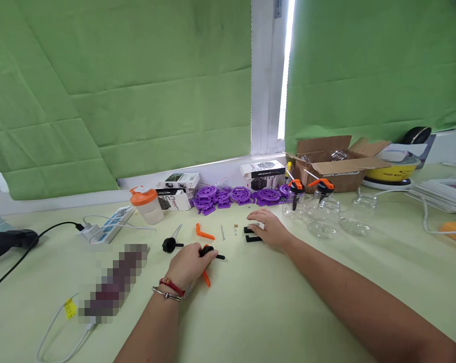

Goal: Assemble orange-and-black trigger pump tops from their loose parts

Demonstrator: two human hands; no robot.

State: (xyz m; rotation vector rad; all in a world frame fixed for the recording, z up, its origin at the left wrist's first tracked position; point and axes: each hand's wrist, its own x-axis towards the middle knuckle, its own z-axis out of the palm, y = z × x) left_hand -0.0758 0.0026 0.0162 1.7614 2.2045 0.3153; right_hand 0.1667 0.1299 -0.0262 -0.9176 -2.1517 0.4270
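My left hand (192, 263), with a red cord and a metal bangle at the wrist, is closed round a black and orange part (219, 257). An orange lever of it points down below the fingers. My right hand (270, 228) is over some black pieces (253, 239) on the table; its fingers are bent, and whether they pinch anything is hidden. Between the hands lie a screw (223, 232) and small metal bits (236, 228). A loose orange lever (205, 233) and a black round piece with a metal rod (169, 245) rest beyond my left hand.
Purple plastic parts (240, 195), small boxes (263, 175) and an orange-lidded cup (146, 204) line the back. At the right are clear jars (322, 224), two black-orange assemblies and a cardboard box (337, 169). A power strip (114, 224) and cables lie left.
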